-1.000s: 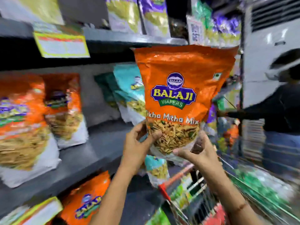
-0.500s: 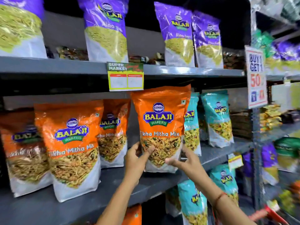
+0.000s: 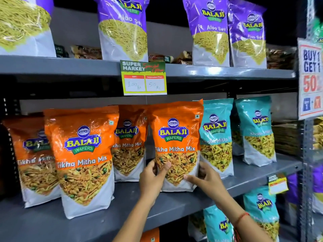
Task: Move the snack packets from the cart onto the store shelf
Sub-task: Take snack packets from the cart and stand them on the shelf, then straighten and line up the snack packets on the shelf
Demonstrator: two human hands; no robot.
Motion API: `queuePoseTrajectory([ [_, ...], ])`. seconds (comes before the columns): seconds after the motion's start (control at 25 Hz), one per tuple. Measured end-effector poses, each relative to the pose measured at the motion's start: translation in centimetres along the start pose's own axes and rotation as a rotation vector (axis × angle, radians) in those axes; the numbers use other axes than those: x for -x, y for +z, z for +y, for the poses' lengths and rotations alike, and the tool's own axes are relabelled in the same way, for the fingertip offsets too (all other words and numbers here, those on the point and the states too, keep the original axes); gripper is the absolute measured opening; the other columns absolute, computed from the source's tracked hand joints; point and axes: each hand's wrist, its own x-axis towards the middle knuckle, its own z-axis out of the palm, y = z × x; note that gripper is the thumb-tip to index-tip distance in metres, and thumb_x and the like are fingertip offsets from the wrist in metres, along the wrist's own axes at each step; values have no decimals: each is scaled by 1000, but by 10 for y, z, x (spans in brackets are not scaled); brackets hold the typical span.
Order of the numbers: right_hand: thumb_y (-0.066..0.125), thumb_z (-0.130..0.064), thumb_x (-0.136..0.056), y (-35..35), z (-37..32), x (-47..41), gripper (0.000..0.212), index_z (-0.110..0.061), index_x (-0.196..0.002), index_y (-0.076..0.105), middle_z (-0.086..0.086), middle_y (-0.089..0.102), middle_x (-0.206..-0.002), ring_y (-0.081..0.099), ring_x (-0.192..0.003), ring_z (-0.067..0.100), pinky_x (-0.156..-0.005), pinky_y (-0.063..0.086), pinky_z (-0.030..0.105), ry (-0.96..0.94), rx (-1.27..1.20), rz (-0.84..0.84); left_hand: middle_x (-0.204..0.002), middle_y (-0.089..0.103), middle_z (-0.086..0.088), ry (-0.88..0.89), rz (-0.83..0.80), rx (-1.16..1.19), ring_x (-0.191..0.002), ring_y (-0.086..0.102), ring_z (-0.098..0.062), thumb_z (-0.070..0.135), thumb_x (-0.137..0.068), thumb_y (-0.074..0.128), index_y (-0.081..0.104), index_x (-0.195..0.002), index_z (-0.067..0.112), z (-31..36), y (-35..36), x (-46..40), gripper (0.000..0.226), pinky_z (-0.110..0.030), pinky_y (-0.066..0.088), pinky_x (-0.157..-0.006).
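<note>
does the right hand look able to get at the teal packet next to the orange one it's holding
Probably yes. The right hand sits at the held orange packet's right edge, and the teal packet stands right beside it, front uncovered. It would have to let go first.

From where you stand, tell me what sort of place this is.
Almost certainly a supermarket snack aisle. Grey metal shelves carry rows of identical snack packets, a "Super Market" price tag hangs from the shelf edge, and a "Buy 1 Get 1" sign is fixed to the upright at right.

Bright overhead light glared off the glossy orange packets (image 3: 82, 137); shelf recesses stayed dark, and the wide-angle edges bowed and blurred slightly.
</note>
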Motion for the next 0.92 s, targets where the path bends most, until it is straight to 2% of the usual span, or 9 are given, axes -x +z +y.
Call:
queuePoseTrajectory([
  [0.12,84,-55,-61,5,-10,10,84,-29,-134,50,-9,62,-131,64,-111,12,-95,54,36,-21,36,80,-114,71,9,-23,-34,16,-109,65,-13,66,-69,66,63,-118,28,4,-7,8,62,-40,54,-95],
  [0.2,77,-64,-65,12,-26,17,92,-33,-143,38,-8,49,-139,55,-114,13,-97,50,40,-61,59,318,-117,67,14,14,6,41,-113,63,-10,53,-75,70,61,-124,23,13,-21,18,58,-22,53,-90],
  [0.28,70,-65,-70,29,-57,23,79,-40,-138,39,-7,49,-135,53,-113,13,-96,49,40,-178,-30,472,-117,68,11,100,137,41,-108,64,-1,47,-76,71,60,-126,20,26,-50,30,58,-2,47,-76],
  [0.36,66,-56,-76,62,-95,30,65,-44,-134,41,-8,51,-130,55,-111,9,-90,50,30,-298,-146,487,-106,71,14,240,306,80,-97,67,7,41,-77,73,66,-120,19,40,-92,42,48,1,47,-69],
  [0.44,66,-46,-79,105,-132,43,60,-41,-134,43,-6,52,-131,56,-111,8,-87,49,20,-373,-264,403,-100,73,16,336,475,138,-91,69,6,35,-78,74,70,-113,19,49,-144,52,38,-3,50,-69],
  [0.52,67,-38,-80,159,-159,62,57,-38,-133,46,-4,53,-133,56,-115,9,-91,48,19,-402,-358,219,-99,73,11,385,628,157,-90,69,3,31,-81,72,70,-109,20,49,-205,58,30,-7,51,-73],
  [0.68,64,-29,-89,277,-185,97,51,-41,-134,44,-11,48,-143,48,-129,0,-105,42,19,-312,-335,-229,-113,69,-10,251,862,113,-102,66,-18,17,-89,62,62,-118,17,13,-312,46,28,-30,51,-92],
  [0.8,53,-14,-98,346,-190,89,57,-28,-149,32,-12,36,-152,36,-137,3,-117,29,27,-67,-362,-421,-132,55,-23,-11,789,58,-122,54,-37,5,-92,54,48,-133,5,-26,-338,26,42,-46,41,-108],
  [0.92,52,-2,-94,394,-177,61,50,-21,-139,43,0,50,-144,47,-132,15,-114,35,34,48,-360,-276,-148,42,-17,-313,637,-116,-134,43,-34,20,-95,48,34,-145,13,-58,-343,14,52,-44,37,-109],
])
